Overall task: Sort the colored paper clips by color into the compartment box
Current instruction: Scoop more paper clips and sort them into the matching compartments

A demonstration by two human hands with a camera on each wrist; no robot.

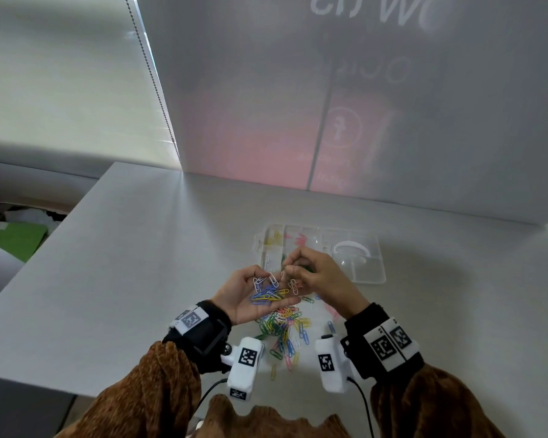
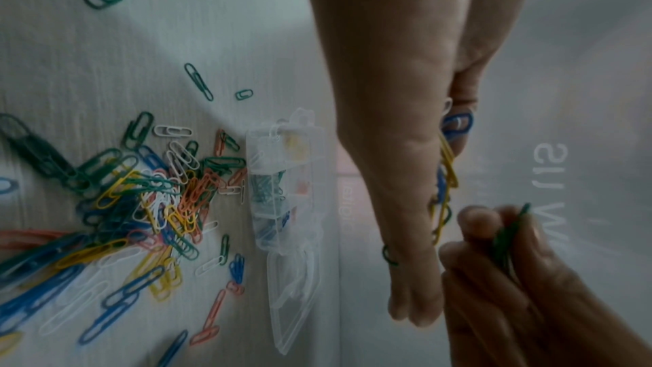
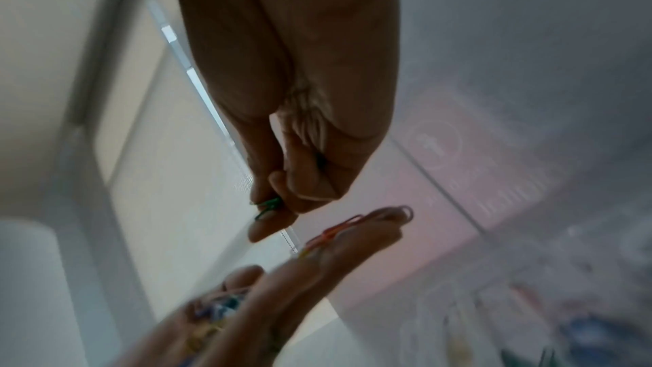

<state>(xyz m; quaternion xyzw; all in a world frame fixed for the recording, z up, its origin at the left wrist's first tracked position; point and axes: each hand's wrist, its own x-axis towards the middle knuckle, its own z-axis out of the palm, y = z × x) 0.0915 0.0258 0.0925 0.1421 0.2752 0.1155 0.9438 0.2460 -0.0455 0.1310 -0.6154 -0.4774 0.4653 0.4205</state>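
Grey table (image 1: pixel 114 279), bounded behind by a translucent panel (image 1: pixel 393 105). Left hand (image 1: pixel 253 298): raised palm-up, fingers spread, mixed paper clips (image 1: pixel 268 290) cradled. Loose clip pile (image 1: pixel 282 330) is scattered beneath. Right hand (image 1: pixel 317 276): green clips (image 2: pixel 508 236) are pinched. Compartment box (image 1: pixel 369 263) is set just behind, part-filled.

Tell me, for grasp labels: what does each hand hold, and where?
Right hand pinches green clips at its fingertips; left hand cradles mixed clips on its open palm.
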